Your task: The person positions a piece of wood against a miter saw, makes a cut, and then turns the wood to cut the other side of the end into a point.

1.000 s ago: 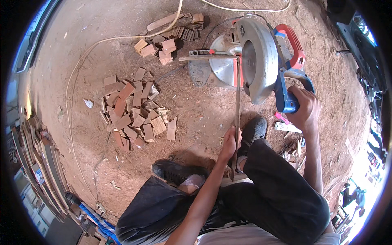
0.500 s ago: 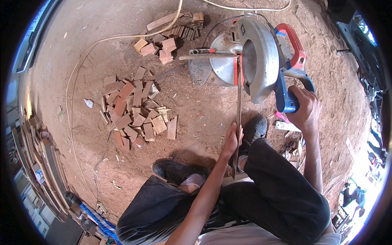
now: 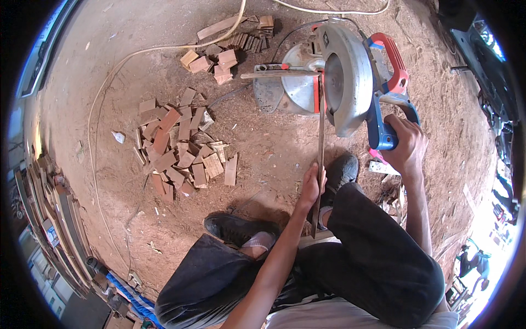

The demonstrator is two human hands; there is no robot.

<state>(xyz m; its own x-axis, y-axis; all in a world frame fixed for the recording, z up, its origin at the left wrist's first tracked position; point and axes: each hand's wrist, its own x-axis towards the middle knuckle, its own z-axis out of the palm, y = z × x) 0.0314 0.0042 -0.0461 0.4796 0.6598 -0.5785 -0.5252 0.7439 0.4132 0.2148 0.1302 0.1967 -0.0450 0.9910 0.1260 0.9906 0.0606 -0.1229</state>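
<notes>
A miter saw (image 3: 342,82) with a silver blade guard and a blue and red handle rests on the dirt floor ahead of me. My right hand (image 3: 406,143) is wrapped round its blue grip. With my left hand (image 3: 313,183) I grip a long thin wooden strip (image 3: 321,131) near its lower half. The strip stretches from between my legs to the saw's base, its far end beside the red insert and the guard. A wooden fence piece (image 3: 279,74) lies across the saw's round metal base. The blade itself is hidden by the guard.
Many cut wooden blocks (image 3: 186,148) lie heaped left of the saw, with stacked pieces (image 3: 246,43) farther back. A pale cable (image 3: 159,49) curves across the floor. Long boards (image 3: 68,225) lie at far left. A pink-handled tool (image 3: 378,157) is near my right shoe (image 3: 343,172).
The saw's handle and head have shifted very slightly left, with my right hand on the grip. My left hand and the wooden strip stay almost in place.
</notes>
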